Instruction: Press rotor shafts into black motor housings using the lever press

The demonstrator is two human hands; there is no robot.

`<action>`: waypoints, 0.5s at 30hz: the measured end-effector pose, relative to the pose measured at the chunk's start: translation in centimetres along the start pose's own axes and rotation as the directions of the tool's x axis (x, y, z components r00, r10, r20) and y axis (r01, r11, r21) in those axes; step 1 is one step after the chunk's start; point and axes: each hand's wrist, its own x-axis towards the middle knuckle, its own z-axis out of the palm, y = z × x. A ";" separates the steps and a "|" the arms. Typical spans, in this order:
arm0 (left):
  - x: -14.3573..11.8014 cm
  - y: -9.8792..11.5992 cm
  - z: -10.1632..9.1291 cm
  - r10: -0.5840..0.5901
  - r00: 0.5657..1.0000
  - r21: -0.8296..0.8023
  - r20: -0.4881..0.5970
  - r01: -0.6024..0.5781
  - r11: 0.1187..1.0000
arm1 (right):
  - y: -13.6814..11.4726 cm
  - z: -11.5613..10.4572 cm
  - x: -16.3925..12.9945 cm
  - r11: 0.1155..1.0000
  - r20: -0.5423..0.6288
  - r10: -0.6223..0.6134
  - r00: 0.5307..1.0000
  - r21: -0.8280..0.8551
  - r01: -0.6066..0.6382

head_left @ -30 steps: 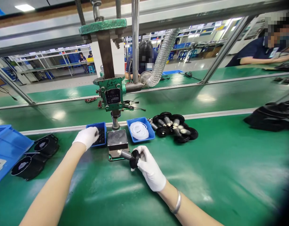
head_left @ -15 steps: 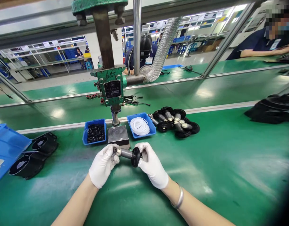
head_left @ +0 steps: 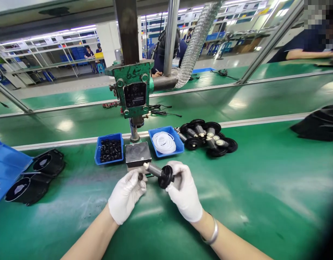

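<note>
My right hand (head_left: 184, 191), in a white glove, is closed on a black wheel with a grey cylindrical shaft (head_left: 154, 169). The shaft points up and left, and its pale tip is apart from my other hand. Between the gloved thumb and fingers of my left hand (head_left: 127, 196) is a small black ring (head_left: 140, 176). Just beyond both hands stands the metal block (head_left: 138, 153) of a green press (head_left: 135, 90). A blue bin (head_left: 96, 159) of small black rings is left of the block. Right of it, another blue bin (head_left: 182, 148) holds coiled white tubing (head_left: 163, 142).
Several wheel-and-shaft parts (head_left: 209, 136) are piled at the right of the bins. Black double housings (head_left: 38, 177) lie at the left beside a large blue crate (head_left: 6, 166). Dark material (head_left: 320, 122) lies far right. Co-workers (head_left: 312, 43) sit beyond the rail.
The wheel's shaft tip has come away from the black ring in my left hand and now tilts upward. The view has shifted slightly, with the press appearing lower.
</note>
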 end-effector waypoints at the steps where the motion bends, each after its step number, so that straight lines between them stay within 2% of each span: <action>1: -0.1 -0.6 0.1 -0.022 1.000 0.013 0.010 0.021 1.000 | -0.2 0.0 -0.2 0.993 -0.034 -0.072 0.997 -0.099 0.069; 4: -0.5 -2.5 0.7 -0.071 0.995 0.016 0.071 0.070 0.997 | -0.8 0.2 -0.8 0.906 -0.045 -0.250 0.967 -0.362 0.218; 8: -1.3 -4.3 2.1 -0.137 0.981 -0.021 0.136 0.141 0.990 | -1.2 0.5 -1.4 0.805 0.050 -0.366 0.929 -0.484 0.343; 11: -1.8 -5.2 2.9 -0.168 0.976 -0.113 0.138 0.184 0.976 | -1.1 0.7 -1.5 0.794 0.032 -0.369 0.929 -0.508 0.333; 15: -2.0 -6.2 2.9 -0.133 0.983 -0.159 0.128 0.153 0.975 | -1.1 0.8 -1.7 0.805 -0.014 -0.344 0.939 -0.519 0.287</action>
